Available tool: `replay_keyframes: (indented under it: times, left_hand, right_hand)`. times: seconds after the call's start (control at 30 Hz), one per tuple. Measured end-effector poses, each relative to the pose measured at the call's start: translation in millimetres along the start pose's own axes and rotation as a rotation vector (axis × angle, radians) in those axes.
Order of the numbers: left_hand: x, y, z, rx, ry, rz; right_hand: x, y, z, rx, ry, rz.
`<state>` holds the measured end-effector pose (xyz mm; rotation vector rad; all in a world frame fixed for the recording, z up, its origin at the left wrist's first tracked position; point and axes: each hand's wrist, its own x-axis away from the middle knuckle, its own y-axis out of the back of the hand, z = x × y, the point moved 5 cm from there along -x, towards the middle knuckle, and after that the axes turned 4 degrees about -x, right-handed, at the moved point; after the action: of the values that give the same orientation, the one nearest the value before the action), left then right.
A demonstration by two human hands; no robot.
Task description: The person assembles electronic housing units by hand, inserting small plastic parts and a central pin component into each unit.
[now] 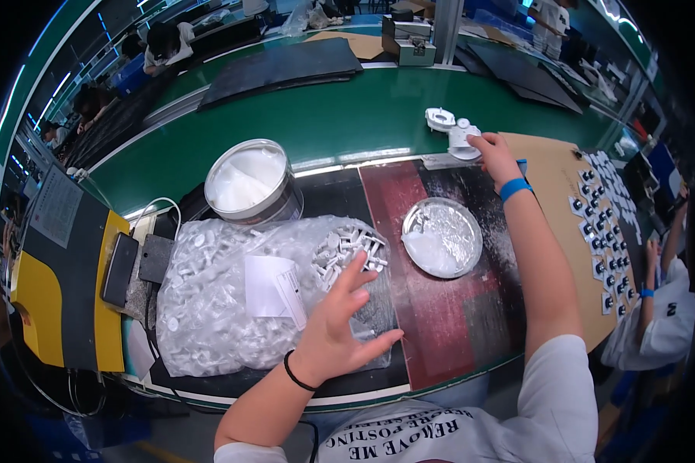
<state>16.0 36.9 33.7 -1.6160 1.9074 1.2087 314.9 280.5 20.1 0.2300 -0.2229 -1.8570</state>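
Evidently, right fingers (pixel 480 143) grip the white part (pixel 460 140) by its right edge (left fingers (pixel 348 279) spread).

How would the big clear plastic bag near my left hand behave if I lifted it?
The bag would probably sag and bulge, since it looks thin-walled and wrinkled. It may feel heavy, being packed with many small white parts. Tilting it could well spill some, as those at the end near your left hand look uncovered.

The right fingers (pixel 483 143) hold a white part (pixel 459 142), upper right of centre; the left fingers (pixel 349 278) spread beside a clear bag (pixel 208 316), lower middle
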Motion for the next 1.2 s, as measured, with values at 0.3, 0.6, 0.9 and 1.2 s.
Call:
replay_keyframes:
  times: [0.3, 0.6, 0.9, 1.2]
  left_hand:
    - [-0.8, 0.7, 3.2, -0.052, 0.092, 0.074]
    - [-0.7, -5.2, 8.5, -0.094, 0.172, 0.195]
    - [-2.8, -4.4, 4.4, -0.146, 0.185, 0.276]
    - [1.1, 2.0, -4.0, -0.147, 0.096, 0.012]
  right_hand:
    - [-100.4, -10.5, -56.5, 0.084, -0.104, -0.124]
    - [-79.7, -40.0, -2.9, 0.777, 0.366, -0.389]
    - [-38.2, -116.6, 38.7, 1.078, 0.71, 0.041]
    - [130.8, -73.1, 126.0, -0.128, 0.329, 0.893]
